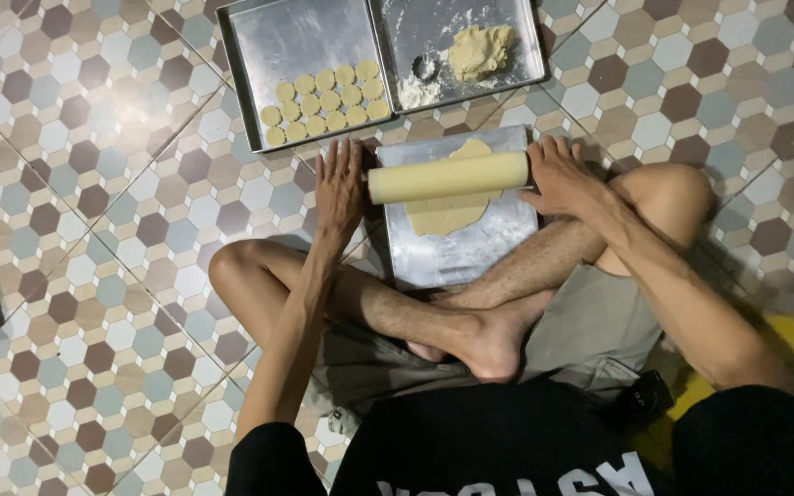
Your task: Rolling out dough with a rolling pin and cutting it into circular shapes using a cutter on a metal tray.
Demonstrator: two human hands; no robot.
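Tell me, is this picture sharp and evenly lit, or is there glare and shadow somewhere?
In the head view, the hands on the rolling pin look fairly sharp; soft glare whitens the metal trays and the sheet under the dough; the dark shirt at the bottom edge sits in shadow; the tiled floor is evenly lit.

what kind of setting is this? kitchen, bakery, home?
Probably a home, not a fitted bakery: the person sits cross-legged on a patterned hexagon-tile floor, rolling dough with a pale rolling pin on a metal sheet. A baking tray of cut cookie rounds lies on the floor.
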